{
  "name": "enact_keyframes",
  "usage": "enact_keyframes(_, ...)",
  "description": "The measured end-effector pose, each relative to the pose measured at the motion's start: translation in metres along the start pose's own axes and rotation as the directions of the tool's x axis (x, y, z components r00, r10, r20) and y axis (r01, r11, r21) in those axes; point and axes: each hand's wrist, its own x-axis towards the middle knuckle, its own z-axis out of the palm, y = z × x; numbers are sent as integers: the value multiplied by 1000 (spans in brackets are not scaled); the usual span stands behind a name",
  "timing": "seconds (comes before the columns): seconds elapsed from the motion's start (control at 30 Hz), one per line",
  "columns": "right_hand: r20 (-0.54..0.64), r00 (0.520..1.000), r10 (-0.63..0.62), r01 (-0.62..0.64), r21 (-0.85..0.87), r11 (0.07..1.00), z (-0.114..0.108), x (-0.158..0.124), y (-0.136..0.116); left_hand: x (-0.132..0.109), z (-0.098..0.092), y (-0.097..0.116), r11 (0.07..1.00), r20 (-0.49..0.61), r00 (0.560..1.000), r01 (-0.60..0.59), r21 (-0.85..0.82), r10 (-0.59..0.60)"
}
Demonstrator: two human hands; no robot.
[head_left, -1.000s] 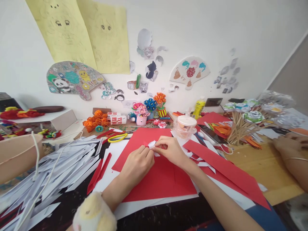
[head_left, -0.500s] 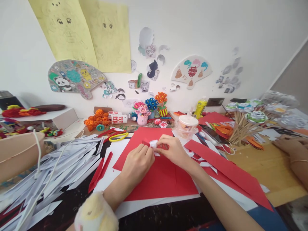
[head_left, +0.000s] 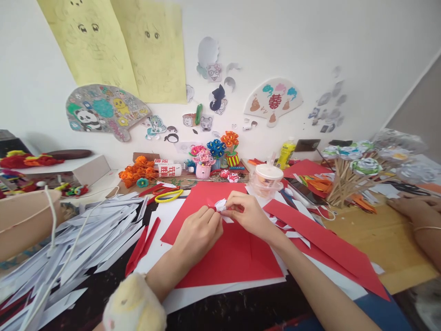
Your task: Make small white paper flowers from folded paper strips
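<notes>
Above a stack of red paper, both hands pinch one small folded piece of white and red paper. My left hand is closed on its red end, the knuckles facing up. The thumb and bent fingers of my right hand grip its white side from the right. Part of the folded piece is hidden behind the fingers. White sheets lie under the red stack. A pale yellow plush toy is at my left forearm.
White paper strips pile up at left, beside a tub. Yellow-handled scissors and a lidded cup stand behind the stack. Red strips lie at right, near paper flowers on sticks. A co-worker's hand rests far right.
Both hands stay in nearly the same spot on the folded paper. Its red end shows less beside my left fingers. The whole view has shifted slightly.
</notes>
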Motion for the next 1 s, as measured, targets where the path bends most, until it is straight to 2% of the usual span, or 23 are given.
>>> enact_keyframes(0.27, 42, 995, 85, -86, 39, 995, 0, 0, 5, 2, -1, 5, 1000, -13, 1000, 10, -10, -10)
enact_keyframes(0.37, 38, 996, 81, -82, 12, 997, 0, 1, 6, 2, -3, 3, 997, 24, 1000, 17, -81, -15)
enact_keyframes(0.43, 27, 996, 85, -84, -40, 996, 1, 0, 6, 3, -6, -1, 985, 64, 997, 55, -165, -45)
enact_keyframes(0.5, 21, 997, 79, -76, -95, 993, 2, 0, 6, 5, -9, -6, 963, 90, 987, 152, -222, -135)
enact_keyframes(0.6, 23, 1000, 20, -17, -137, 990, 3, -1, 6, 7, -12, -14, 928, 123, 956, 287, -236, -265)
enact_keyframes(0.77, 42, 992, -120, 125, -162, 979, 4, -1, 7, 7, -9, -16, 884, 243, 926, 357, -303, -290)
enact_keyframes(0.83, -6, 988, -153, 149, -177, 973, 4, -1, 4, 6, -8, -16, 874, 279, 910, 386, -296, -308)
enact_keyframes(0.93, -133, 976, -174, 140, -232, 962, 3, -1, -1, 6, -7, -16, 875, 253, 895, 424, -234, -367)
enact_keyframes(1.0, -134, 966, -219, 168, -316, 934, 3, -3, -3, 6, -8, -16, 870, 209, 889, 447, -209, -407)
